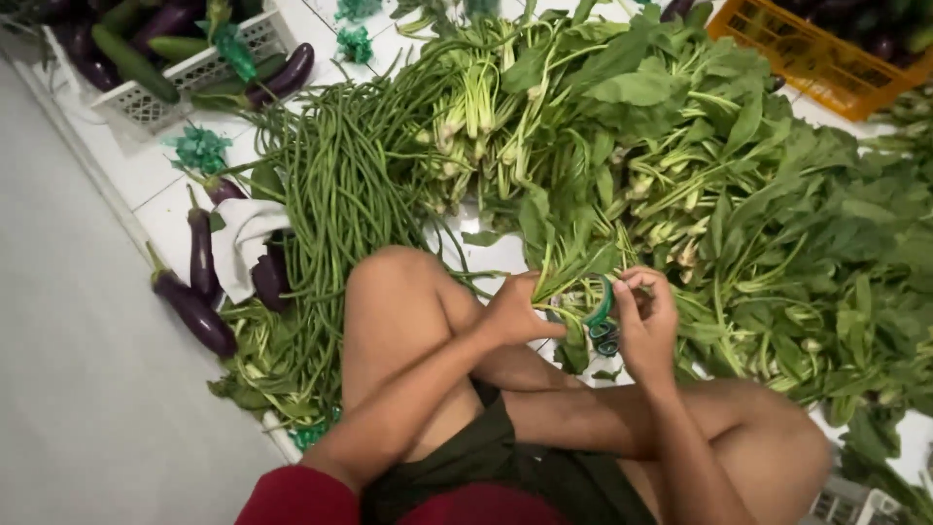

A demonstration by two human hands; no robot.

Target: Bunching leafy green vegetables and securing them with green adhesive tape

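I sit cross-legged on a white tiled floor point(165, 209) before heaps of vegetables. My left hand point(513, 311) grips the stem end of a bunch of leafy greens point(573, 267). My right hand point(646, 316) is closed beside it, pinching a green band point(601, 309) that loops around those stems. A small dark roll or tool point(606, 340) hangs just below the band; what it is I cannot tell.
A large pile of leafy greens point(758, 194) fills the right side. Long green beans point(340, 194) lie in a heap at centre left. Purple eggplants point(199, 282) and a white cloth point(241, 241) lie left. A white crate point(185, 73) and an orange crate point(816, 58) stand behind.
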